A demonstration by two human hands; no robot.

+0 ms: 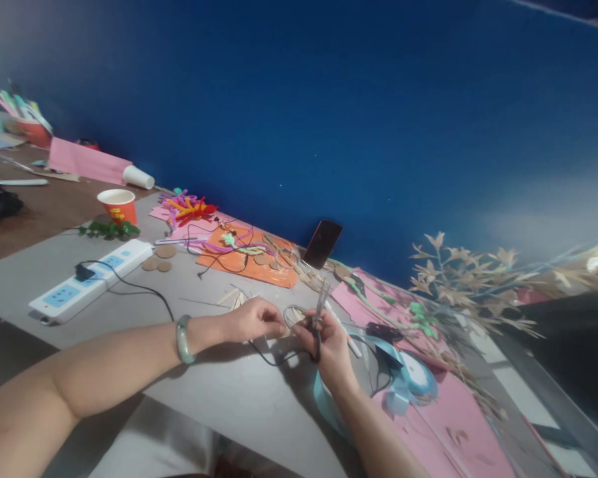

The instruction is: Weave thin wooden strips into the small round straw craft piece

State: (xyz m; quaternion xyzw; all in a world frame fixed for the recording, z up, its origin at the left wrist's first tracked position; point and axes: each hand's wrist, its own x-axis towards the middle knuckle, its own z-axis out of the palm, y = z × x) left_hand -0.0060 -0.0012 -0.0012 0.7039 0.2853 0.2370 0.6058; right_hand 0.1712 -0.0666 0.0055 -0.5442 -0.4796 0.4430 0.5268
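My left hand [253, 320], with a pale green bangle [183, 339] on the wrist, is pinched closed on a thin looped wire [293, 312] above the grey table [214, 392]. My right hand [327, 345] is closed around a small bundle of thin wires or stems [321, 299] that stick up from the fist, and a dark cord [274, 360] hangs below it. The two hands are a few centimetres apart, joined by the wire.
A white power strip [90, 279] lies at the left with a black plug in it. An orange sheet [246, 260] with pipe cleaners, a leaning phone [323, 243], a red paper cup [118, 204], pink sheets [443, 425], blue ribbon [408, 382] and dried branches [458, 272] surround the hands.
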